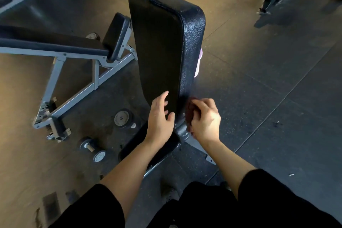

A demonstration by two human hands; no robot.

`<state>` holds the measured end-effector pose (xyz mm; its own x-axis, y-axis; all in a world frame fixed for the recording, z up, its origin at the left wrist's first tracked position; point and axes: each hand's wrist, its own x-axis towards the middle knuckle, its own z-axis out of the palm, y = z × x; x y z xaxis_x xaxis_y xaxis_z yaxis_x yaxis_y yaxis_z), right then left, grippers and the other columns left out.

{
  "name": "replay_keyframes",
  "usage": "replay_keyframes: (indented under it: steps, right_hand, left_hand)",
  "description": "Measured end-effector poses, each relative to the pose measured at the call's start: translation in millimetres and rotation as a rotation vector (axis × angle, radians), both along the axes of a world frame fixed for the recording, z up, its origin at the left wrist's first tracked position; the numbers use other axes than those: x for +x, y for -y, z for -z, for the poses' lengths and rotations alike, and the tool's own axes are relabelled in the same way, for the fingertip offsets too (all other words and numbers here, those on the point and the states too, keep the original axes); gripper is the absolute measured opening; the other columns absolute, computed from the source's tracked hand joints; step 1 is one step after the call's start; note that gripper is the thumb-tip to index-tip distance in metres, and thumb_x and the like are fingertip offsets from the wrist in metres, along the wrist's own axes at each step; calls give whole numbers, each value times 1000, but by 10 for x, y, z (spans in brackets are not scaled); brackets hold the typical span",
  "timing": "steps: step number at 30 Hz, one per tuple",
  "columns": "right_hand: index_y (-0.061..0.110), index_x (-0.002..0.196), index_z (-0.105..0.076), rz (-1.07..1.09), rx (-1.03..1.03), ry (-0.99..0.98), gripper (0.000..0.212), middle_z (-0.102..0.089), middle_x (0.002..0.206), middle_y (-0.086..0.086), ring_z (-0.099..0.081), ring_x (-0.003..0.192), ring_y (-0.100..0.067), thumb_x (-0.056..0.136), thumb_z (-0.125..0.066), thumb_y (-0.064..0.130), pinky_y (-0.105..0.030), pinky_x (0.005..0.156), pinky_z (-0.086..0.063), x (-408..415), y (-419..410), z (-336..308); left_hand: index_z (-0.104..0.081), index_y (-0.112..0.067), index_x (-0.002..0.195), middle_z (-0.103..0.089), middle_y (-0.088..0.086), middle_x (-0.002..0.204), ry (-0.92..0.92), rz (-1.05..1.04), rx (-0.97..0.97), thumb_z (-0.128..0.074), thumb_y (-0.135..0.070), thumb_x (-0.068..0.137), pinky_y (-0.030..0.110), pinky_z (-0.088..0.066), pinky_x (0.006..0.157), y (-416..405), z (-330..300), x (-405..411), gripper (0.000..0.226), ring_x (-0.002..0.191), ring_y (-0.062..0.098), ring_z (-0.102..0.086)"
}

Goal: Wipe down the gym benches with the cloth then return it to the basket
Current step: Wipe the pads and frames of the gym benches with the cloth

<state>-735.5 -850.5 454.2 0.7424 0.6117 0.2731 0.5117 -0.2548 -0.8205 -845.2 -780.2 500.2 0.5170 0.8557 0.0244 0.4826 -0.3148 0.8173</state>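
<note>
Black bench pad (162, 42) stands upright, lengthwise away.

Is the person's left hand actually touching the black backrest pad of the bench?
Touching. The head view shows the left hand laid open on the lower front of the backrest pad, fingers straight against it.

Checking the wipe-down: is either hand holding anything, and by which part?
The right hand grips a dark bunched cloth against the backrest edge; which part cannot be told. The left hand holds nothing, fingers open on the pad.
</note>
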Motion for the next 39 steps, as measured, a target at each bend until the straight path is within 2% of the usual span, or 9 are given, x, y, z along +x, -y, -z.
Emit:
replay_keyframes:
  steps: [5, 10, 12, 18, 22, 25, 30, 32, 39]
  right_hand:
    - [6, 107, -67, 139, 258, -24, 35, -54, 106, -4, -56, 95, -20, 76, -55, -4, -24, 85, -45, 134, -280, -514]
    - [9, 98, -67, -103, 4, -75, 35, -57, 102, -6, -58, 90, -30, 69, -56, -6, -39, 80, -51, 76, -245, -240]
    - [8, 98, -68, -86, -66, -142, 31, -55, 101, -4, -59, 92, -27, 71, -58, -5, -32, 82, -49, 78, -167, -184]
    - [3, 99, -65, 147, 322, -53, 27, -51, 102, -11, -55, 90, -20, 72, -64, 2, -25, 76, -47, 3, -313, -579]
    - [9, 103, -64, -46, 149, -53, 29, -53, 104, -8, -57, 90, -28, 75, -58, 8, -43, 79, -53, -50, -323, -245]
    - [7, 99, -63, -50, -49, -176, 25, -52, 100, -6, -52, 84, -18, 75, -61, 1, -43, 80, -49, -77, -141, -4]
    - [3, 118, -59, 246, 267, -182, 43, -43, 102, -9, -38, 83, -1, 76, -65, 0, -4, 76, -36, -5, -195, -418]
    - [6, 122, -61, 291, 368, -142, 44, -39, 105, -8, -38, 87, 4, 79, -66, 3, 1, 83, -33, 66, -318, -540]
    - [4, 97, -67, 29, 187, -75, 16, -53, 105, -13, -53, 84, -12, 81, -66, 4, -27, 74, -50, -40, -314, -157]
  left_hand:
    - [-38, -13, 144, -38, 6, 142, -14, 18, -28, -57, 10, 88, 33, -47, 102, 22, 9, 10, 64, 124, 11, -46]
    - [-38, -17, 144, -38, -1, 139, -25, 39, -23, -57, 14, 85, 26, -46, 99, 68, 47, 69, 70, 121, 10, -46]
    - [-38, -19, 144, -36, -7, 134, -36, 38, -20, -57, 14, 85, 26, -47, 98, 69, 66, 62, 71, 119, 10, -47]
    - [-39, -17, 144, -39, -1, 140, -21, 27, -30, -58, 8, 88, 37, -47, 103, 51, 58, 35, 64, 126, 13, -48]
    - [-38, -14, 144, -40, 5, 140, -32, 4, -9, -59, 11, 86, 38, -48, 101, 31, 51, 18, 67, 125, 15, -48]
    - [-37, -13, 145, -40, 5, 140, -48, -1, 0, -58, 12, 86, 37, -48, 101, 33, 56, -21, 67, 125, 14, -47]
    - [-37, -14, 145, -39, 1, 139, -37, 11, -14, -58, 10, 87, 34, -47, 103, 34, 48, 15, 67, 125, 12, -46]
    - [-36, -15, 146, -37, 5, 143, -54, 27, -8, -58, 8, 88, 34, -46, 103, 51, 46, 43, 66, 126, 12, -45]
    - [-40, -10, 143, -42, 8, 140, -64, 20, 47, -60, 11, 83, 31, -44, 104, 97, 97, 90, 67, 126, 16, -48]
